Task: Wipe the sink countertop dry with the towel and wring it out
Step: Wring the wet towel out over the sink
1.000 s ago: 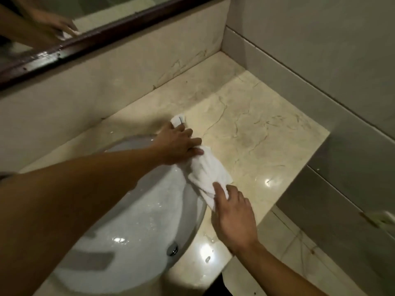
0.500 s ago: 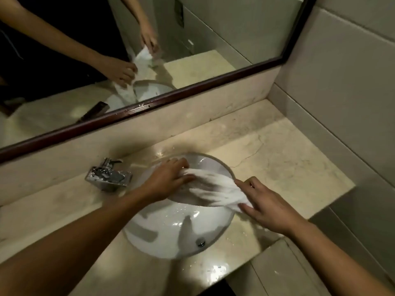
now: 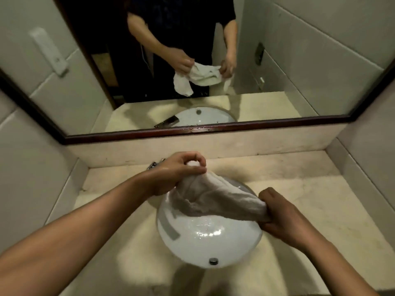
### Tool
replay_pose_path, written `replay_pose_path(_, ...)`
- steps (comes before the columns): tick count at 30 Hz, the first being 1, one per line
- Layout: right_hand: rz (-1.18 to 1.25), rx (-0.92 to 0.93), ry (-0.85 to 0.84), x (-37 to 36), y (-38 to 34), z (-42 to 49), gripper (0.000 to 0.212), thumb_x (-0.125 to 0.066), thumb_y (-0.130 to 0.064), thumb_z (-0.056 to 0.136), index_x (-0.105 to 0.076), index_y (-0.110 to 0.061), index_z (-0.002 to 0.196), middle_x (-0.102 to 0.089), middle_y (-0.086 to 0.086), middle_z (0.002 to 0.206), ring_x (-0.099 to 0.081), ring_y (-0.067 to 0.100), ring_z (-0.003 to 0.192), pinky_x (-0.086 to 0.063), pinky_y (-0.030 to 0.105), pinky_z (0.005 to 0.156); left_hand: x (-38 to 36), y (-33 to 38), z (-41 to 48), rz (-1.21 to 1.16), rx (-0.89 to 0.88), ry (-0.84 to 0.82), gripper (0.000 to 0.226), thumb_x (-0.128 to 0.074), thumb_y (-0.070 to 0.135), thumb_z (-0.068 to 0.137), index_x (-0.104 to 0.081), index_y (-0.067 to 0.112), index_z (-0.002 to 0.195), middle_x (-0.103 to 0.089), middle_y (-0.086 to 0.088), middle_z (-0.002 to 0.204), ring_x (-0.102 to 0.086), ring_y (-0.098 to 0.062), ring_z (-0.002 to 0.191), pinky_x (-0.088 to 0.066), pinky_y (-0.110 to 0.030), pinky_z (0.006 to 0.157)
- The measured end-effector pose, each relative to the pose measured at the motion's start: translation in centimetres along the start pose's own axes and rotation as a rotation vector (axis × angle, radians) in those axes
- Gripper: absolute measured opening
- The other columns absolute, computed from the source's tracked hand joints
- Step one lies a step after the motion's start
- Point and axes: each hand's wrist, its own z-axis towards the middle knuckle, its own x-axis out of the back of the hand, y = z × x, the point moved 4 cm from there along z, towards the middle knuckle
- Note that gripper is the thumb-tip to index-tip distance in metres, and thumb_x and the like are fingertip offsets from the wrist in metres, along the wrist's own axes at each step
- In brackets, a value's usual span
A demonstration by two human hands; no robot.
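- Towel [image 3: 213, 197] was bunched into a loose roll and held in the air over the sink basin [image 3: 192, 246], not touching the countertop [image 3: 310, 199].
- Left hand [image 3: 179, 171] was clamped round the far end of the towel, fingers curled, thumb and forefinger pinching a tuft.
- Right hand [image 3: 280, 216] was fisted tight on the near end, by the basin's right rim.
- Key relation: the towel's long axis ran diagonally between the fists, far-left to near-right. Each hand had an end, the right one closer to the body. Judged ready for a counter-twist, with runoff landing in the basin.
- The middle sagged slightly and a loose flap hung toward the left; no tight twist was visible yet.
- Hidden: both towel ends sat inside the fists, and the faucet [image 3: 156, 164] was mostly behind the left hand.
- Could not tell whether water was dripping or whether the countertop was dry. The basin showed wet glints near the drain [image 3: 213, 261].
- The mirror [image 3: 64, 82] showed the same two-handed hold.
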Motion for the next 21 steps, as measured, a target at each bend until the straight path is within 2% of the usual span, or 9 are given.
replay_pose_path(2,-0.102,0.011,-0.028,0.5,-0.7,0.4,0.041,-0.07,-0.042,0.077,-0.031,-0.045,0.088,-0.042,-0.017,0.093,-0.049,0.01,0.082,-0.049,0.036,0.07,0.5,1.2,-1.0,-0.131,-0.023,0.054,0.015,-0.068,0.006,0.094,-0.072,0.018,0.102,-0.064,-0.011,0.109,-0.065,-0.028,0.098,-0.059,-0.035,0.078)
replay_pose_path(4,-0.181,0.008,-0.031,0.9,-1.7,0.7,0.045,-0.076,-0.052,0.078,-0.033,-0.044,0.09,-0.045,-0.018,0.093,-0.049,0.008,0.085,-0.048,0.032,0.073,0.7,2.2,-1.9,-0.209,-0.05,0.087,0.02,-0.064,-0.003,0.093,-0.071,0.015,0.101,-0.063,-0.011,0.1,-0.062,-0.025,0.09,-0.057,-0.03,0.073)
replay_pose_path(8,-0.309,0.09,0.021,1.1,-2.8,0.5,0.049,-0.075,-0.071,0.069,-0.045,-0.036,0.086,-0.049,-0.015,0.084,-0.05,0.011,0.08,-0.037,0.022,0.061,1.3,3.7,-3.5,-0.139,-0.135,0.198,0.023,-0.063,-0.006,0.092,-0.072,0.015,0.09,-0.067,-0.005,0.091,-0.062,-0.016,0.08,-0.052,-0.022,0.065)
replay_pose_path(11,-0.29,0.103,0.031,0.9,-2.9,-1.0,0.049,-0.071,-0.08,0.06,-0.053,-0.038,0.081,-0.049,-0.014,0.072,-0.047,0.011,0.071,-0.026,0.012,0.057,2.3,4.0,-4.5,-0.097,-0.16,0.302,0.029,-0.064,-0.003,0.093,-0.074,0.019,0.078,-0.065,0.002,0.072,-0.055,-0.015,0.065,-0.042,-0.02,0.052)
replay_pose_path(13,-0.193,0.064,0.042,1.1,-3.0,-2.2,0.045,-0.066,-0.087,0.057,-0.045,-0.053,0.079,-0.047,-0.012,0.068,-0.045,0.007,0.066,-0.028,0.014,0.056,3.5,3.8,-5.2,-0.132,-0.17,0.39,0.029,-0.064,-0.001,0.093,-0.075,0.02,0.076,-0.063,0.007,0.064,-0.052,-0.014,0.063,-0.039,-0.022,0.052)
replay_pose_path(14,-0.13,0.032,0.07,1.3,-3.0,-2.7,0.048,-0.065,-0.091,0.056,-0.041,-0.054,0.077,-0.045,-0.011,0.065,-0.043,0.005,0.063,-0.03,0.017,0.056,4.2,3.8,-5.5,-0.164,-0.189,0.422,0.029,-0.064,-0.001,0.093,-0.075,0.02,0.077,-0.064,0.007,0.065,-0.052,-0.014,0.066,-0.039,-0.024,0.055)
replay_pose_path(16,0.03,-0.051,0.174,2.2,-3.2,-3.0,0.064,-0.064,-0.095,0.054,-0.039,-0.039,0.071,-0.044,-0.008,0.062,-0.04,0.007,0.059,-0.034,0.028,0.056,5.2,3.9,-6.2,-0.228,-0.222,0.452,0.028,-0.062,-0.003,0.094,-0.075,0.018,0.079,-0.064,0.002,0.073,-0.054,-0.015,0.07,-0.04,-0.025,0.06)
replay_pose_path(18,0.131,-0.114,0.268,3.4,-3.1,-2.8,0.077,-0.065,-0.096,0.05,-0.04,-0.026,0.069,-0.048,-0.007,0.06,-0.041,0.01,0.058,-0.032,0.03,0.054,5.9,4.1,-6.6,-0.269,-0.25,0.484,0.026,-0.061,-0.004,0.093,-0.074,0.015,0.081,-0.063,-0.001,0.074,-0.055,-0.014,0.068,-0.043,-0.022,0.058)
replay_pose_path(21,0.119,-0.165,0.267,4.9,-2.8,-2.3,0.079,-0.068,-0.093,0.048,-0.045,-0.021,0.071,-0.055,-0.004,0.062,-0.047,0.014,0.059,-0.032,0.033,0.054,6.7,4.8,-7.3,-0.322,-0.3,0.542,0.025,-0.062,-0.005,0.093,-0.074,0.015,0.083,-0.066,0.001,0.073,-0.058,-0.012,0.066,-0.047,-0.021,0.06)
